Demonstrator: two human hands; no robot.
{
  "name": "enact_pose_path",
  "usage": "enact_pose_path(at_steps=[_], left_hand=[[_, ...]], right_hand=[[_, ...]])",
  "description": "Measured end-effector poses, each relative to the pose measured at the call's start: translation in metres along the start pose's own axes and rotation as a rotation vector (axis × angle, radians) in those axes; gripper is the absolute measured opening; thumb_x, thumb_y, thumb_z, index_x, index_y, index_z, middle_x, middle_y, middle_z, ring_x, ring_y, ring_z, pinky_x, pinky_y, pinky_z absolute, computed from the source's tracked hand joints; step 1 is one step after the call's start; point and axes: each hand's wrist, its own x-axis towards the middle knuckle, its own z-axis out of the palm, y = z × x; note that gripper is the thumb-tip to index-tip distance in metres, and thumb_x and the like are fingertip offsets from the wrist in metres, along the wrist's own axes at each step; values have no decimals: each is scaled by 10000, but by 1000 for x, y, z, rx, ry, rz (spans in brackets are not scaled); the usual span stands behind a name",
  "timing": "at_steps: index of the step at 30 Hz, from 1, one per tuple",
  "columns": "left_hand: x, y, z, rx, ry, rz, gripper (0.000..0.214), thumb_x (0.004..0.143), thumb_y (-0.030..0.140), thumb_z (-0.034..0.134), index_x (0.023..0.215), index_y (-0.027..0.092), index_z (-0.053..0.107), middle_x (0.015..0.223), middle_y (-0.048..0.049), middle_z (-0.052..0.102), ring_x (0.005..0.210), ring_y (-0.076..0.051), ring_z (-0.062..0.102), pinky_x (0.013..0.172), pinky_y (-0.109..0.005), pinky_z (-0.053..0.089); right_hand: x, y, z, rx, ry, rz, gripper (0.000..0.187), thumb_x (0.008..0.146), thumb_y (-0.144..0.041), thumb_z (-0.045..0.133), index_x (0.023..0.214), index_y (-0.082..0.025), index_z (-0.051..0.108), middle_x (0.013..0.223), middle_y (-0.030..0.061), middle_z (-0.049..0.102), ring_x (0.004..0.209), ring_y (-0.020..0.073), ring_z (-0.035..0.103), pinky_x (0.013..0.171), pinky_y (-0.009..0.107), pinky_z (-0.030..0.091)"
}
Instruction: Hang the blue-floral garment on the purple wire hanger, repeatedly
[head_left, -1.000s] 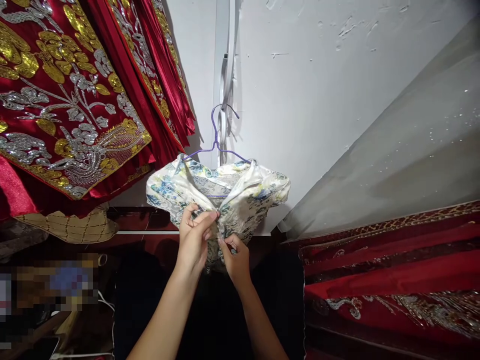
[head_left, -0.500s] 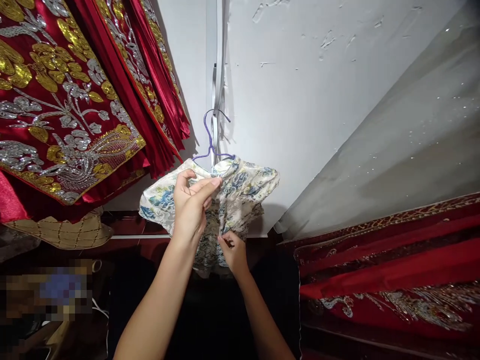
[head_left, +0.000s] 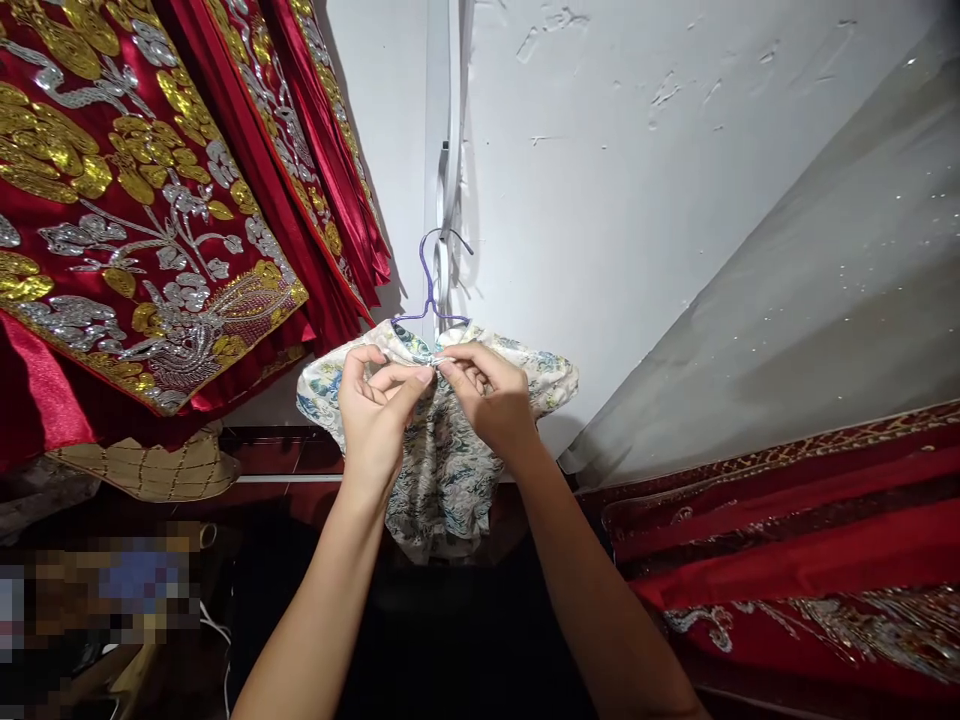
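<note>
A short-sleeved floral blouse (head_left: 450, 480), white with blue and yellow-green print, hangs on a purple hanger (head_left: 429, 285) in front of me. At its collar, my left hand (head_left: 379, 405) pinches the front edge between thumb and index finger, with the other fingers curled. My right hand (head_left: 491, 395) meets it from the other side, pinching the opposite front edge at the same height. The fingertips of both hands nearly touch at the neckline. Whatever small fastening may lie between them is too small to make out.
Red cloths with gold and silver sequin embroidery (head_left: 172, 230) hang at the left. A white wall (head_left: 585, 200) with a cable strip (head_left: 448, 120) stands behind. Sheer grey fabric (head_left: 825, 320) and a red beaded garment (head_left: 787, 560) hang at the right. Beige quilted material (head_left: 157, 470) lies lower left.
My right hand has risen from the lower front edge of the blouse to the collar, beside my left hand. The left hand keeps its pinch there. The view has shifted slightly.
</note>
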Motion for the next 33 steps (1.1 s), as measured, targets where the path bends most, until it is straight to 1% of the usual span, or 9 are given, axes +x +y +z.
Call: enact_pose_path(at_steps=[3,6,11,17,21,24,27,30,33], left_hand=[[2,-3,-4,14,-11,0,511,702,212,848,944,246,399,694,43,715,383,-33,404,409,-141,284],[5,-10,-6,37,-23,19,487,722,207,829,939,243,394,681,55,696,409,-39,449,436,-137,312],[0,-33,-15,107,-11,-50,501,698,224,833,926,241,388,677,51,687,448,-62,501,459,-144,323],[-52,-79,-43,223,-106,-262,431,774,251,773,926,237,369,665,67,640,448,-56,413,485,-165,293],[-69,-94,-51,292,-212,-335,416,830,310,736,1085,227,419,673,72,585,526,-86,456,557,-199,356],[-44,-87,-53,418,-141,-201,397,863,393,700,1126,212,465,810,11,624,689,-123,554,675,-237,424],[4,-70,-55,629,31,25,357,842,450,703,1034,207,526,822,9,591,696,-133,548,664,-241,420],[48,-56,-55,799,83,193,306,826,441,705,970,185,621,730,19,573,654,-145,530,647,-246,412],[71,-47,-54,768,22,255,277,848,369,646,1020,158,700,841,-29,665,774,-181,591,722,-262,450]], right_hand=[[1,-1,6,-22,16,-31,104,911,-253,610,923,-200,699,767,-4,603,626,116,464,605,258,402],[0,-7,12,31,67,-11,100,921,-257,599,915,-198,679,810,6,625,681,123,530,617,250,427],[8,-21,7,129,261,9,88,913,-269,629,924,-195,676,789,-7,630,692,121,571,601,239,464],[-6,-13,-47,251,714,77,133,848,-289,700,909,-171,688,703,-21,588,623,113,555,554,227,442],[-48,8,-81,664,794,141,154,852,-268,687,756,-158,636,681,-27,514,645,104,552,610,214,489],[-78,19,-88,919,783,294,168,922,-283,585,800,-181,641,824,17,632,821,160,647,790,316,566],[-94,22,-83,1019,812,449,159,947,-229,529,879,-196,669,935,24,702,934,173,677,914,374,559],[-96,14,-76,1027,855,503,161,950,-197,526,902,-190,680,887,9,707,887,144,683,895,332,568],[-83,-4,-75,881,904,364,127,933,-214,567,871,-183,673,768,-15,636,740,124,650,737,277,583]])
